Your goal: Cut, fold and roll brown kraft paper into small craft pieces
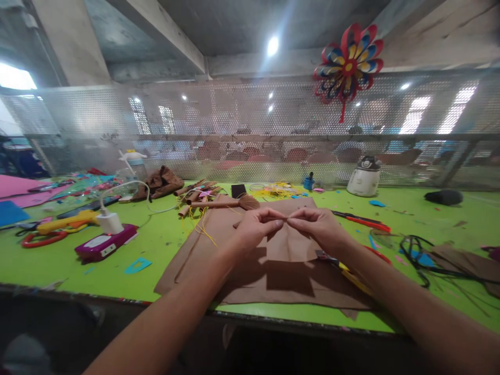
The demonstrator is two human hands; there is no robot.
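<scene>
My left hand [260,225] and my right hand [318,227] pinch the top edge of a brown piece of paper [287,245], fingertips almost meeting. The piece hangs below the fingers and casts a shadow on a larger brown paper sheet [246,284] lying on the green table. Under my right wrist lie scissors [353,276] with yellow handles, partly covered by the arm. Beyond my left hand, a pleated brown paper fan shape [248,202] joins a rolled brown paper stick [216,204].
Several brown paper rolls [197,192] and yellow strings lie behind the sheet. A purple power strip [106,243] with a white charger sits left. A red utility knife [369,223], a white bottle [364,177] and black cord [416,260] are right. A perforated metal screen [242,120] stands behind.
</scene>
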